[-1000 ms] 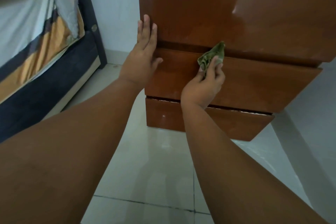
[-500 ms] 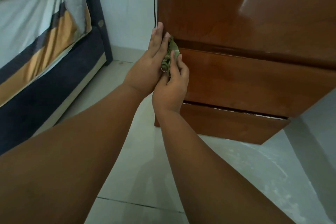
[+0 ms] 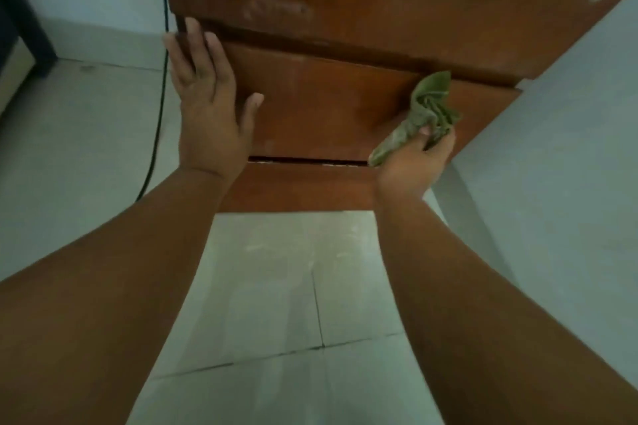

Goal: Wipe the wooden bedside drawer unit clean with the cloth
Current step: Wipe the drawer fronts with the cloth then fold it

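Observation:
The glossy brown wooden drawer unit (image 3: 328, 103) fills the upper middle of the view, with three drawer fronts stacked. My left hand (image 3: 207, 97) lies flat and open against the left edge of the middle drawer front, fingers pointing up. My right hand (image 3: 414, 162) grips a crumpled green cloth (image 3: 428, 110) and presses it on the right end of the middle drawer front, just under the gap below the top drawer. A dull smear shows on the top drawer front (image 3: 276, 9).
A dark cable (image 3: 157, 128) hangs down the wall left of the unit and runs onto the pale tiled floor (image 3: 286, 286). A dark bed frame corner (image 3: 20, 28) stands at the far left. A white wall (image 3: 569, 148) is close on the right.
My right hand has swept the cloth from the left edge of the middle drawer across to its right end. My left hand stays on the left edge. The view has shifted right and down.

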